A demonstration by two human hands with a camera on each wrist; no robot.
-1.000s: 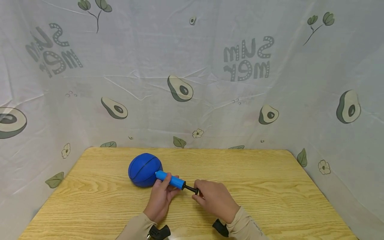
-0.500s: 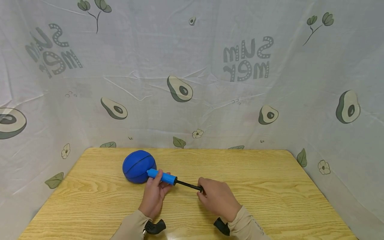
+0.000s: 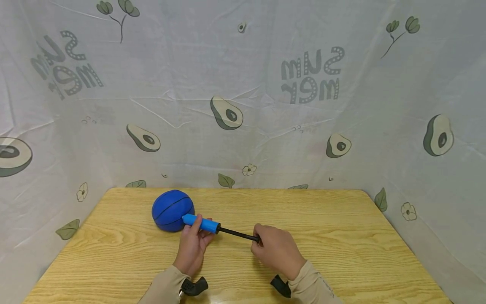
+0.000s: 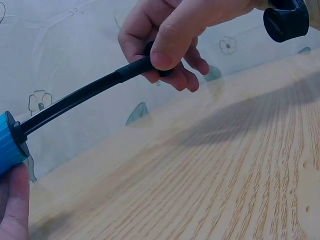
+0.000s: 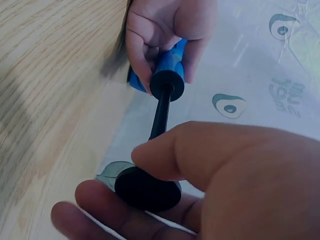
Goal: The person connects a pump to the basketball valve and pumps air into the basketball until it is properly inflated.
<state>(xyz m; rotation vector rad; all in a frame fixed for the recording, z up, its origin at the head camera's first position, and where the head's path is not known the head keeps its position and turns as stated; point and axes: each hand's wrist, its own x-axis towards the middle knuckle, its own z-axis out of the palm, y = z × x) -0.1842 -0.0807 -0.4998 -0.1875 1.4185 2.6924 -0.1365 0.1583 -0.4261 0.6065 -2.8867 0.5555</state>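
Note:
A blue ball (image 3: 171,210) with dark seam lines sits at the left of the table. My left hand (image 3: 191,248) grips the blue barrel of a hand pump (image 3: 206,224), whose tip meets the ball's right side in the head view. Out of the barrel's other end runs a long black rod (image 4: 80,104), drawn well out. My right hand (image 3: 279,249) pinches the black handle (image 5: 148,189) at the rod's end between thumb and fingers. In the right wrist view the round end of that handle faces the camera.
Both hands work over a wood-grain table (image 3: 341,236). A pale curtain (image 3: 250,143) printed with avocados and leaves hangs behind it and along the sides. Black straps with mounts (image 3: 194,286) sit on both wrists.
The pump's rod has come further out of the barrel. My left hand, the barrel and the ball have shifted left, while my right hand has moved slightly right.

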